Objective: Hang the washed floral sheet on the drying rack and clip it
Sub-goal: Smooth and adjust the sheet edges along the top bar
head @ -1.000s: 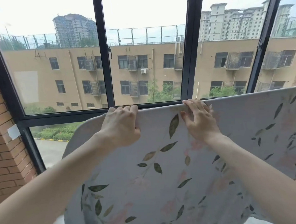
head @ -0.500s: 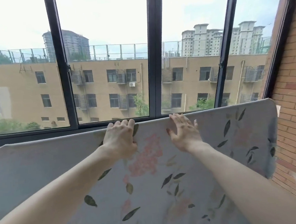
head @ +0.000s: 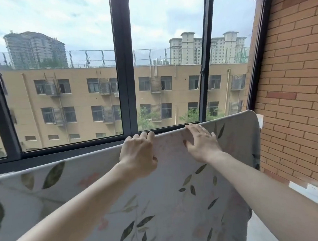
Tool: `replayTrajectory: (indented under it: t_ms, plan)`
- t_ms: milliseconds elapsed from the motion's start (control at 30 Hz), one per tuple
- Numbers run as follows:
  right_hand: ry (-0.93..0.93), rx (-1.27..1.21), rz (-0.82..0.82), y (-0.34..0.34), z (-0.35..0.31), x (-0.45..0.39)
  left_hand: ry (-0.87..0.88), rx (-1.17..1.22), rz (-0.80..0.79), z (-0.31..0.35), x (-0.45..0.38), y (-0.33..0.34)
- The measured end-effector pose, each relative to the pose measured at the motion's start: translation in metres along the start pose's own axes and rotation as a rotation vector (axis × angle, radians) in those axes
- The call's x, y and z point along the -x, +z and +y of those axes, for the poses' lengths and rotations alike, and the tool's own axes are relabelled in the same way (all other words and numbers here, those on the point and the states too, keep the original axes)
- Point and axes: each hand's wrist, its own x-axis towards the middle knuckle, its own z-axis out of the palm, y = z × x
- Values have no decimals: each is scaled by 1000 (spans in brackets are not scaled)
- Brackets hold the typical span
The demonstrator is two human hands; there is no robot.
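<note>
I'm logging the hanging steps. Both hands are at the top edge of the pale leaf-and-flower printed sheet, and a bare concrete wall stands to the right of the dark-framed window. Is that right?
Not quite. The head view shows both the left hand and right hand at the top edge of the pale leaf-and-flower printed sheet, but the wall right of the dark-framed window is orange-brown brick, not bare concrete.

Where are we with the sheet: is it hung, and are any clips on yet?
Hung: the floral sheet drapes over a top line that its own fold hides. In hand: the left hand grips that top edge while the right hand lies flat on it. Left: clipping; no clips show anywhere along the edge.
</note>
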Motion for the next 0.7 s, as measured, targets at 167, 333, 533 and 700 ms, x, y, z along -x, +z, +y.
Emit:
replayTrajectory:
  t_ms: [167,333,533,700]
  plan:
    - [4,21,47,-3,72,-51,63,56,65,57,-59,25]
    - [-43,46,103,-2,136,-89,97,128,121,100,-112,43]
    - [-34,64,143,-9,211,-118,122,174,148,159,-165,63]
    - [-48,2,194,-12,267,-142,134,158,159,192,-195,73]
